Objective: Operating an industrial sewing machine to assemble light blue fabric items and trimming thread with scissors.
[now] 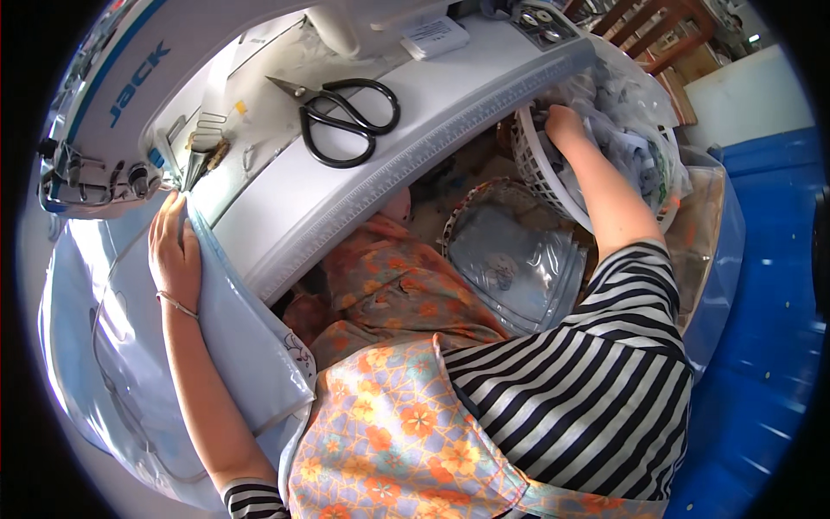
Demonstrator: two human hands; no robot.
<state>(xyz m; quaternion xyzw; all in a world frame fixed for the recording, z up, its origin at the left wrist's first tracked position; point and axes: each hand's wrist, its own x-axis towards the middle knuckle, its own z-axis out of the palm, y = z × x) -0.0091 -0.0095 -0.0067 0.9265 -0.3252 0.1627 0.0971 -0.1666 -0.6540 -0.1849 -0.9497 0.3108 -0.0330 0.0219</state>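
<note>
My left hand [177, 246] lies flat with its fingers stretched out on a glossy light blue plastic sheet [229, 298], which hangs over the table's left side. Its fingertips are close to a metal cone-shaped folder [199, 164] beside the sewing machine's needle area, where the sheet's edge runs in. At the right, my right hand [566, 127] reaches into a white lattice basket [526, 147] holding crumpled pale grey pieces [635, 156]. Its fingers are curled, and what they hold, if anything, is hidden.
Black-handled scissors [341, 121] lie on the white sewing table, whose front edge carries a clear ruler [389, 177]. A white sewing machine [112, 104] arches over the left. Below, another basket holds folded clear plastic pieces [514, 259]. Bobbins in a tray [545, 24] sit far right.
</note>
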